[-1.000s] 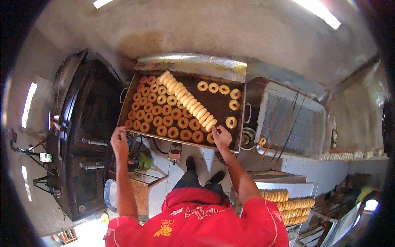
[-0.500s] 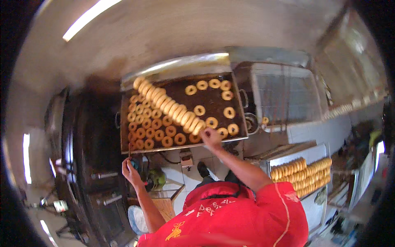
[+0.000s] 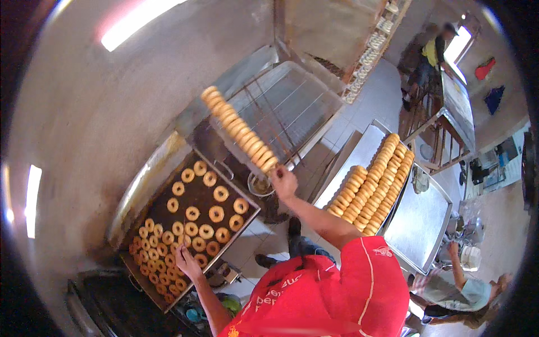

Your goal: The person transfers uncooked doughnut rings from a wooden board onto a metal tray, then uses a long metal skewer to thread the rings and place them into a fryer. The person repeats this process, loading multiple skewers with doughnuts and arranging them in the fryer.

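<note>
My right hand (image 3: 284, 183) is closed round the near end of a skewer threaded with a long row of golden doughnuts (image 3: 238, 129); the doughnuts hide most of the skewer. The row slants up and left, in the air beside the fryer and before the wire rack. My left hand (image 3: 188, 264) is closed on a thin stick (image 3: 184, 231) over the near side of the wide fryer (image 3: 247, 220). In its dark oil float many ring doughnuts (image 3: 192, 213), crowded at the left and looser at the right.
At right, stacked rows of doughnuts (image 3: 373, 182) lie on a metal tray (image 3: 365, 143), with another metal tray (image 3: 418, 222) beside it. A draining rack (image 3: 286, 106) stands beyond the fryer, a round pot (image 3: 261, 184) near its corner. Two other people are farther right.
My view has turned right, bringing the trays and other people into sight. My right hand has carried the skewer of doughnuts off the fryer, toward the rack. My left hand now reaches over the fryer.
</note>
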Demonstrator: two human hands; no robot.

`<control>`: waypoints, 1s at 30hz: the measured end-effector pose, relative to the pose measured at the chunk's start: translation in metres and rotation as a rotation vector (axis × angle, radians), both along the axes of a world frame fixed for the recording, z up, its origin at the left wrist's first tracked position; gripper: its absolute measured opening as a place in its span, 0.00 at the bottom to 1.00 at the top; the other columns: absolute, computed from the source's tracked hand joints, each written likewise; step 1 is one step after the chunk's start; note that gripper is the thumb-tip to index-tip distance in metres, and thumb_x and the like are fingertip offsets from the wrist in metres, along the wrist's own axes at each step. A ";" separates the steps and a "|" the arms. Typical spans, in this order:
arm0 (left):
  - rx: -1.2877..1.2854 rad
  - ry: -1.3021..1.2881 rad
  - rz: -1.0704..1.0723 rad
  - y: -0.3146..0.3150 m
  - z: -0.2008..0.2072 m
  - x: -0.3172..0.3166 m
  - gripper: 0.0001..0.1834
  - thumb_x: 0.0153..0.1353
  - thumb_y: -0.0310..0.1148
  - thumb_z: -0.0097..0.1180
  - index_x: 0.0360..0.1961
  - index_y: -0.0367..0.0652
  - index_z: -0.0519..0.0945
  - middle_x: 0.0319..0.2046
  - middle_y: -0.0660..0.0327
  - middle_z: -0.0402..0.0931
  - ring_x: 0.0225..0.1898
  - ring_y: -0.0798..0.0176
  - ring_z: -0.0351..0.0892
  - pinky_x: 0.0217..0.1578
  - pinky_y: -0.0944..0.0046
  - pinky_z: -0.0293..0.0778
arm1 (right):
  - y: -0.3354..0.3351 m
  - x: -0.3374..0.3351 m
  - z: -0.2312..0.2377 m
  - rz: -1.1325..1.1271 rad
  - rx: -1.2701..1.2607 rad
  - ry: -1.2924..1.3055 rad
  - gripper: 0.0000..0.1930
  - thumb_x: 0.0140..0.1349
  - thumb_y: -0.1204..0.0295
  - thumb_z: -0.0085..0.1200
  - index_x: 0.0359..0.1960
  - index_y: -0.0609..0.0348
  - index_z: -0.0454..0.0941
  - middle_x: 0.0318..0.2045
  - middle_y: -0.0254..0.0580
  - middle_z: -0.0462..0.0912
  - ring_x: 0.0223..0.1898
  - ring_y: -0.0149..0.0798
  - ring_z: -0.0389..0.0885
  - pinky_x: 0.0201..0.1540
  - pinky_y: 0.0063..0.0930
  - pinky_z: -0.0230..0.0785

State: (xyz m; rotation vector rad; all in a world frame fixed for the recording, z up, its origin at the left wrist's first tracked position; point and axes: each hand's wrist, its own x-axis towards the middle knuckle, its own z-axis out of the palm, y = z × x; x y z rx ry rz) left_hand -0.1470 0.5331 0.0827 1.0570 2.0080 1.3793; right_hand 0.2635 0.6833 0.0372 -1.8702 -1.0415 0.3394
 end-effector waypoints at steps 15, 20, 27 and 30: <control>-0.125 0.083 -0.058 0.029 0.014 0.085 0.16 0.79 0.38 0.52 0.54 0.36 0.80 0.48 0.54 0.81 0.48 0.55 0.79 0.51 0.52 0.74 | 0.149 0.303 -0.068 -0.256 -0.301 -0.454 0.13 0.67 0.59 0.60 0.45 0.53 0.84 0.40 0.47 0.86 0.49 0.55 0.83 0.47 0.53 0.75; -0.241 0.087 0.059 0.032 0.023 0.104 0.17 0.78 0.37 0.52 0.57 0.35 0.82 0.48 0.52 0.83 0.50 0.53 0.79 0.52 0.50 0.74 | 0.128 0.253 -0.057 -0.278 -0.199 -0.599 0.20 0.67 0.59 0.60 0.58 0.49 0.82 0.46 0.43 0.85 0.55 0.53 0.77 0.55 0.54 0.67; -0.152 0.164 -0.135 0.054 0.026 0.101 0.13 0.76 0.34 0.56 0.49 0.34 0.85 0.42 0.59 0.86 0.44 0.65 0.81 0.49 0.61 0.74 | 0.103 0.186 -0.089 0.187 -0.275 -0.642 0.23 0.67 0.62 0.61 0.63 0.49 0.79 0.45 0.43 0.87 0.53 0.53 0.81 0.55 0.56 0.66; -0.123 0.183 -0.262 0.060 0.023 0.097 0.11 0.75 0.33 0.57 0.47 0.36 0.85 0.40 0.55 0.87 0.43 0.59 0.85 0.47 0.60 0.77 | 0.094 0.183 -0.075 0.141 -0.116 -0.399 0.19 0.74 0.68 0.55 0.65 0.53 0.79 0.40 0.50 0.87 0.44 0.55 0.84 0.45 0.50 0.74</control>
